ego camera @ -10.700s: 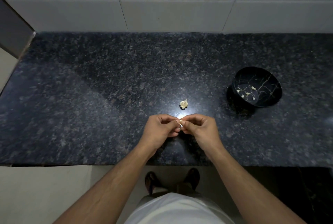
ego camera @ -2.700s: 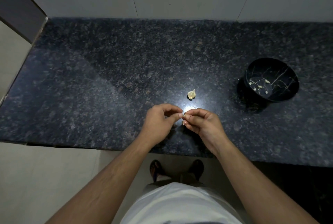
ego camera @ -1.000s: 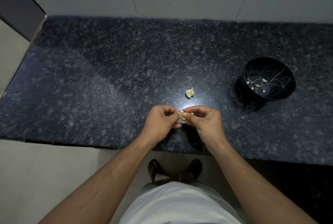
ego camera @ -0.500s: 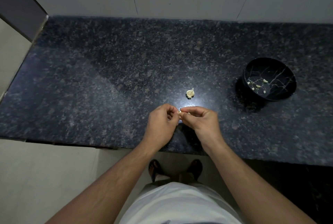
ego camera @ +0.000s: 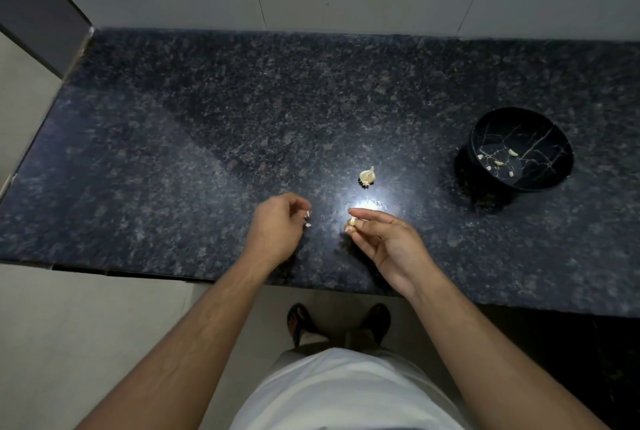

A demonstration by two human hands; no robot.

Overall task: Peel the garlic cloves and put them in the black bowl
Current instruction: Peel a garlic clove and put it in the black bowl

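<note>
**Hands pull apart: skin in one, clove in the other**

Head view (the only one):

Half a sec ago both hands were pressed together over one clove, picking at it. Now they've split. The left hand (ego camera: 277, 227) has slid off to the left, fingers curled, w/ a little pale bit of skin (ego camera: 307, 219) pinched at its tips. The right hand (ego camera: 382, 242) sits palm half up, thumb & first finger nipping the garlic clove (ego camera: 351, 221). The other fingers are loose.

So I think the peel just came off. Can't tell if the clove is all bare, it's too tiny & the bright light spot is right beside it.

The black bowl (ego camera: 557, 149) sits well off to the right on the dark counter (ego camera: 173, 152). A few peeled cloves (ego camera: 498, 163) lie in it already. The rest of the garlic bulb (ego camera: 367, 176) waits on the counter just past the hands.

Next job, I'd guess: right hand drops the clove in the bowl, left hand gets rid of the skin. More cloves left on the bulb, so not done yet.
</note>
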